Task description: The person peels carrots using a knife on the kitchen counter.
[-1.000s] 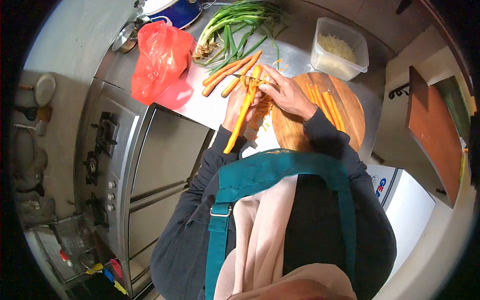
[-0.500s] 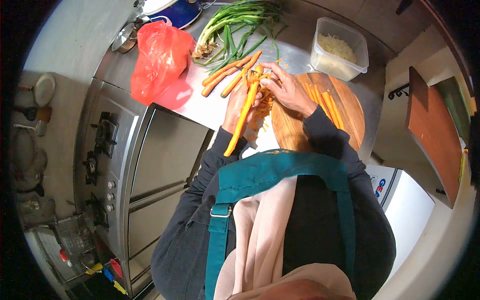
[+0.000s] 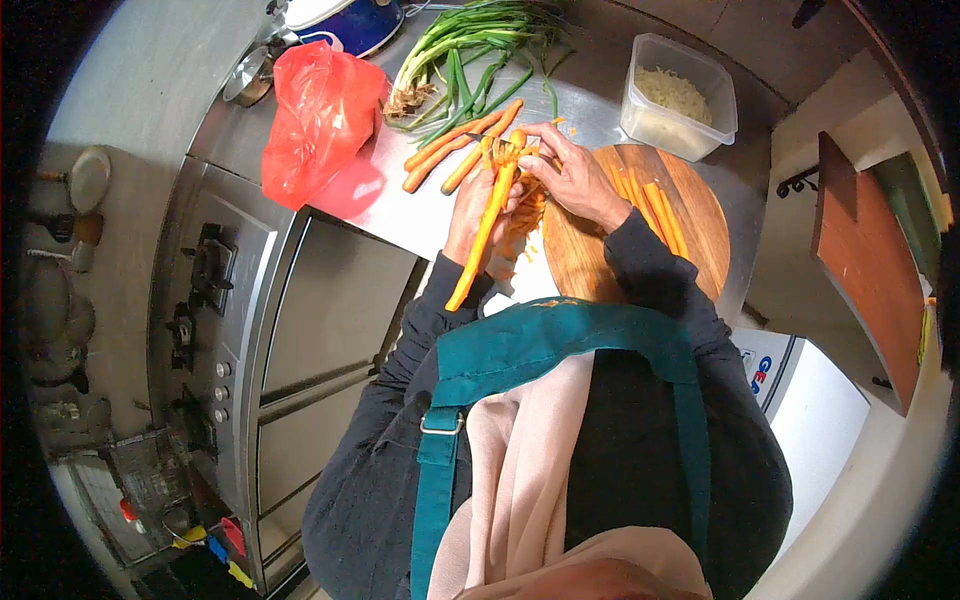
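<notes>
Counter (image 3: 592, 108), left hand (image 3: 468, 212) around carrot (image 3: 483, 245), right hand (image 3: 583, 182) half-closed

Right hand (image 3: 577, 178) slightly farther forward

Bright fisheye view with black, curved edges; glare whitens the worktop (image 3: 403, 205), and lower-left detail appears soft.

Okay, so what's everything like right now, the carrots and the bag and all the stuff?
Held carrot: gripped in the left hand, shavings hanging near its top
Board carrots: look peeled
Counter carrots: look unpeeled
Spring onions: whole, roots on
Clear box: open, partly full
Red bag: crumpled
Stove burner: no flame showing
</notes>
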A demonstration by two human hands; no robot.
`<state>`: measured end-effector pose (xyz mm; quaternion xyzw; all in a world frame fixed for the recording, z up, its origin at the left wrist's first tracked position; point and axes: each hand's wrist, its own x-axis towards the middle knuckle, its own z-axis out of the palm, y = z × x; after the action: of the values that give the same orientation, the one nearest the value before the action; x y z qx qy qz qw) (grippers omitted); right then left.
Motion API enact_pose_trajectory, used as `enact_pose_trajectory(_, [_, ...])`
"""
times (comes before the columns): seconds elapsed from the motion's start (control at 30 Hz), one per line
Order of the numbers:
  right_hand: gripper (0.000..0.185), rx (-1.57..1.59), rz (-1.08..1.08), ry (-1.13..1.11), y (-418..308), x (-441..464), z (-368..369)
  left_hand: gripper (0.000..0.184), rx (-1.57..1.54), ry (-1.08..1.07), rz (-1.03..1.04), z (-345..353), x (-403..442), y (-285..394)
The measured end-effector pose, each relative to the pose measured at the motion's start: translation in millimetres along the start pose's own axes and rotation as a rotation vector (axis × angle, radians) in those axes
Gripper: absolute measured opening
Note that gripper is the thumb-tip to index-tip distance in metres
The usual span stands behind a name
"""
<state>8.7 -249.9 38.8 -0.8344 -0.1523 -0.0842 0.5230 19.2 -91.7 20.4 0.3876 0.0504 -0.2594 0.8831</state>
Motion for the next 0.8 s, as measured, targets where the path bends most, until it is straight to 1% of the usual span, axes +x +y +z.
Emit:
enact_pose_trajectory(0.07, [0.033,0.009,0.023,0.007,1.4,0.1,0.3,0.025,0.006,-0.031,-0.005,-3.3,2.0,-2.4])
enact_pose_trajectory(0.13, [0.031,0.020,0.047,0.014,9.5,0.9,3.5,0.025,-0.055,0.039,-0.011,5.1,-1.6,-0.6])
enact_pose_trajectory(0.2, [0.029,0.088,-0.036,0.077,22.8,3.5,9.6,0.025,-0.017,0.061,-0.011,12.3,-4.1,2.6])
enact_pose_trajectory(0.23, [0.029,0.087,-0.036,0.077,24.7,3.1,11.4,0.024,0.021,0.083,-0.011,14.0,-4.5,3.5])
enact_pose_trajectory(0.3, [0.026,0.165,-0.105,0.138,26.4,3.3,15.3,0.024,0.029,0.072,-0.016,8.8,-2.8,1.8])
enact_pose_trajectory(0.33, [0.026,0.165,-0.106,0.137,29.5,4.2,14.0,0.024,0.037,0.061,-0.023,7.2,-2.4,1.4])
enact_pose_trajectory(0.4, [0.025,0.180,0.023,0.073,33.7,6.6,8.0,0.023,0.079,0.060,-0.012,13.0,-4.7,1.9])
enact_pose_trajectory(0.47, [0.026,0.172,0.022,0.062,30.1,4.9,5.5,0.022,0.120,0.060,0.000,14.9,-6.5,2.9])
enact_pose_trajectory(0.53, [0.026,0.166,0.018,0.052,21.5,2.1,2.9,0.022,0.009,0.013,-0.026,11.0,-4.8,1.2])
enact_pose_trajectory(0.6, [0.029,0.085,0.193,-0.040,14.6,-2.9,3.6,0.023,0.015,0.042,-0.022,1.0,2.1,-3.3])
enact_pose_trajectory(0.63, [0.029,0.086,0.186,-0.047,13.3,-6.7,7.5,0.025,0.022,0.069,-0.017,-5.8,7.2,-5.2])
enact_pose_trajectory(0.67, [0.031,-0.009,0.040,-0.003,12.7,-12.7,14.1,0.025,0.019,0.077,-0.008,-14.9,12.4,-8.0])
enact_pose_trajectory(0.7, [0.033,-0.102,-0.107,0.040,10.0,-19.8,20.0,0.025,0.468,0.013,0.297,-24.8,18.1,-11.1])
enact_pose_trajectory(0.73, [0.035,-0.108,-0.013,-0.132,-7.4,-26.9,14.7,0.025,0.699,-0.026,0.439,-28.5,22.5,-8.7])
enact_pose_trajectory(0.77, [0.035,-0.102,-0.018,-0.144,-11.4,-34.5,17.6,0.025,0.920,-0.035,0.598,-32.4,27.0,-6.3])
enact_pose_trajectory(0.8, [0.035,-0.092,-0.057,-0.197,-15.2,-40.8,20.0,0.025,0.477,0.039,0.318,-30.3,30.7,0.2])
